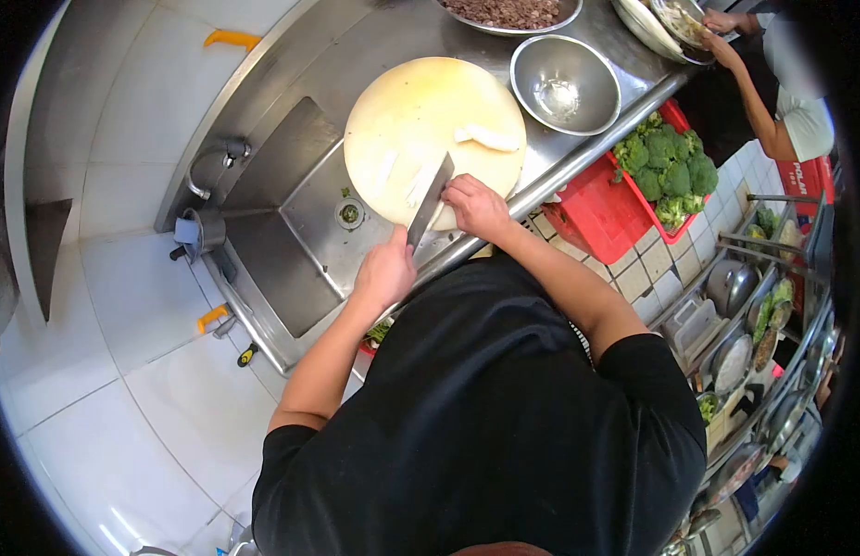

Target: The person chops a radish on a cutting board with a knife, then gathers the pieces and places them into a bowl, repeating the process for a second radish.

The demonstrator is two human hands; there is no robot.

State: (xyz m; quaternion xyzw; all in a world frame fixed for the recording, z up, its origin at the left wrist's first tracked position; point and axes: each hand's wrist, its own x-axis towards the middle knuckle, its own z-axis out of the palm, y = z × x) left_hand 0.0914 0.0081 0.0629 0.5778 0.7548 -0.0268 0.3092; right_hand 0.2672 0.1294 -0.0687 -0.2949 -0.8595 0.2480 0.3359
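Note:
My left hand (385,271) is closed round the handle end of a cleaver (432,199), whose broad blade lies over the near part of a round, pale yellow cutting board (430,93). Just right of the blade, the curled fingers of my right hand (478,207) press on a white piece of food (445,220), mostly hidden beneath them. Thin white slices (418,188) rest left of the blade, with another slice (383,172) farther left. A longer white chunk (488,138) sits on the board's right side. I cannot tell what food it is.
The board overlaps a steel sink (309,232) with a tap (203,190). A steel bowl (566,85) and a bowl of brown minced food (508,13) stand beyond. Broccoli (666,167) fills a red crate at right. Another person's hands (721,37) work at top right, above shelving (772,278).

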